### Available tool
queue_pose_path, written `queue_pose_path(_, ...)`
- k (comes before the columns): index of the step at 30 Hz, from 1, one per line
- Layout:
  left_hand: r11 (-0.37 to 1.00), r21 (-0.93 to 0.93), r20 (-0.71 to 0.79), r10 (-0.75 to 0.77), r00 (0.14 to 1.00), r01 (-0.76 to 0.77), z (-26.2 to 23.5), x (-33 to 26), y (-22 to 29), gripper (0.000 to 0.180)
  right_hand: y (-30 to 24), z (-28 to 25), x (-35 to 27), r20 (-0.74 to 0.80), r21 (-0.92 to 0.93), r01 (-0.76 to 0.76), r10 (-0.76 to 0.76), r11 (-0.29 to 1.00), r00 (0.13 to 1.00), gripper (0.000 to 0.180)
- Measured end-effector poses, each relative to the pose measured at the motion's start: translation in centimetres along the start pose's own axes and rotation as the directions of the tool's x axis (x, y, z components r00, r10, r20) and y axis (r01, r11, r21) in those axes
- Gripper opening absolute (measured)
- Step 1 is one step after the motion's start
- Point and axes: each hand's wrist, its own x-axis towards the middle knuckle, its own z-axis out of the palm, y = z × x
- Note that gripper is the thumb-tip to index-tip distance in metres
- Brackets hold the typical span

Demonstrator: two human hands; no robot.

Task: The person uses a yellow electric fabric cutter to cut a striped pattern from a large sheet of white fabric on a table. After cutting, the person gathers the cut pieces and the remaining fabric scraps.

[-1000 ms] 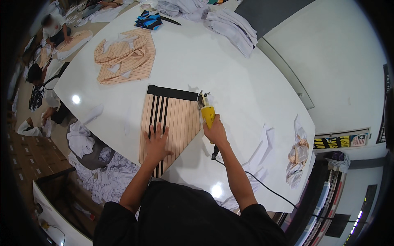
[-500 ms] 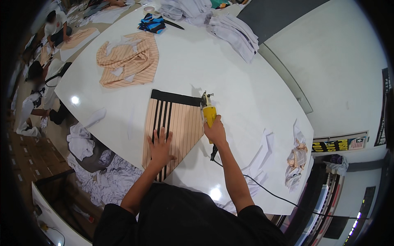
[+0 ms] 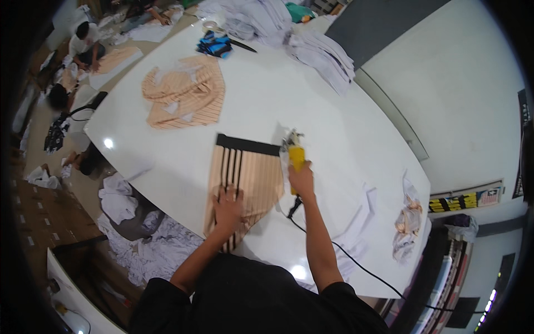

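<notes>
A stack of peach fabric with black stripes (image 3: 250, 175) lies flat on the white table (image 3: 334, 128), with a black band along its far edge. My left hand (image 3: 227, 209) presses flat on the near part of the fabric, fingers spread. My right hand (image 3: 301, 179) grips a yellow electric cloth cutter (image 3: 295, 153) standing at the fabric's right edge. The cutter's black cord (image 3: 345, 253) trails back toward me and off the table's near right edge.
More peach striped pieces (image 3: 186, 92) lie at the table's far left. White folded fabric stacks (image 3: 322, 50) and a blue-black item (image 3: 216, 44) sit at the far end. White scraps (image 3: 139, 234) litter the floor to the left. Other people (image 3: 83, 42) work on the floor.
The right hand and the cutter have edged a little farther along the fabric's right edge. My left hand stays pressed on the fabric.
</notes>
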Motion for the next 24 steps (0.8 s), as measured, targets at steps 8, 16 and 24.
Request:
queue_pose_path(8, 0.838, -0.532, -0.379, -0.105, 0.919, -0.124, -6.3, 10.3, -8.3, 0.009, 8.5, -7.6, -8.4, 0.086, 0.598, -0.315, 0.332, 0.737, 0.939, 0.043)
queue_pose_path(16, 0.991, -0.103, -0.706, -0.010, 0.709, -0.089, -15.2, 24.8, -4.0, 0.087, 15.8, -20.1, -19.6, -0.243, 0.763, -0.245, 0.616, 0.598, 0.749, 0.041)
queue_pose_path(24, 0.942, 0.072, -0.148, 0.335, 0.931, -0.327, 11.4, 17.7, 23.7, 0.099, 27.7, -28.3, -30.7, -0.371, 0.873, -0.120, 0.804, 0.473, 0.464, 0.041)
